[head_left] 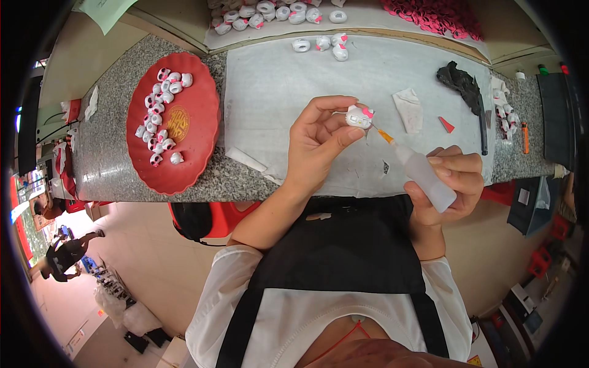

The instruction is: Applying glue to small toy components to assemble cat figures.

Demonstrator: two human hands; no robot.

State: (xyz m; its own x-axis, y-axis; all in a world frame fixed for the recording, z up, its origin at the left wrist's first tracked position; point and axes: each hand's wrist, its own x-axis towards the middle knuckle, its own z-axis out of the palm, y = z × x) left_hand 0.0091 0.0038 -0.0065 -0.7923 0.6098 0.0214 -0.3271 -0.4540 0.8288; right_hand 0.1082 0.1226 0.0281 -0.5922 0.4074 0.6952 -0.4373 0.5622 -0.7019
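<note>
Between the thumb and fingers of my left hand [322, 132] is a small white cat-head figure [358, 117] with a pink bow, raised over the paper-covered worktop [276, 92]. My right hand [451, 181] grips a translucent white squeeze bottle [426, 178], tilted with its tip up and to the left. The bottle's orange needle nozzle [385, 135] points at the figure's lower right side; whether the thin needle touches it I cannot tell. What is inside the bottle does not show clearly.
A red scalloped plate [205, 122] at left carries several white-and-pink heads. More heads [297, 13] and a pink heap of small parts [435, 17] fill the back shelf. A crumpled black bag [459, 84], folded tissue [408, 110] and red cap [446, 125] lie at right.
</note>
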